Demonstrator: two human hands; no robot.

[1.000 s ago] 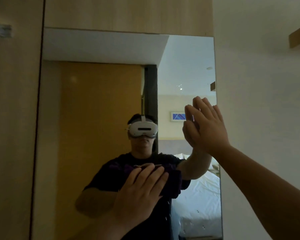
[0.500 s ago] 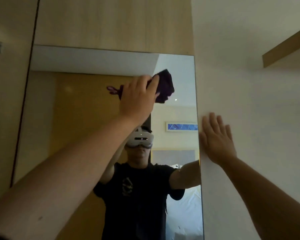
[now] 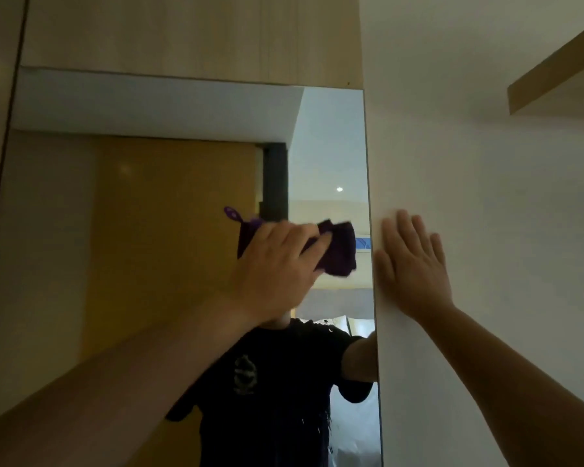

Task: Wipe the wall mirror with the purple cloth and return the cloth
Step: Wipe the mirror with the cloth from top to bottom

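Pressing the purple cloth under its closed grip, the left hand meets the mirror.

Two bare arms reach out from the bottom of the picture, and no sleeve covers either forearm. The left hand is wide, with short fingers and a round thumb. The right hand is bare too, and there are no rings, no watch and no glove on either one.

The mirror shows more of the person's body. They wear a black T-shirt with short sleeves — the sleeves end above the elbow. On the chest is a small pale printed picture, too blurry to make out. The shirt looks loose and a bit wrinkled near the bottom.
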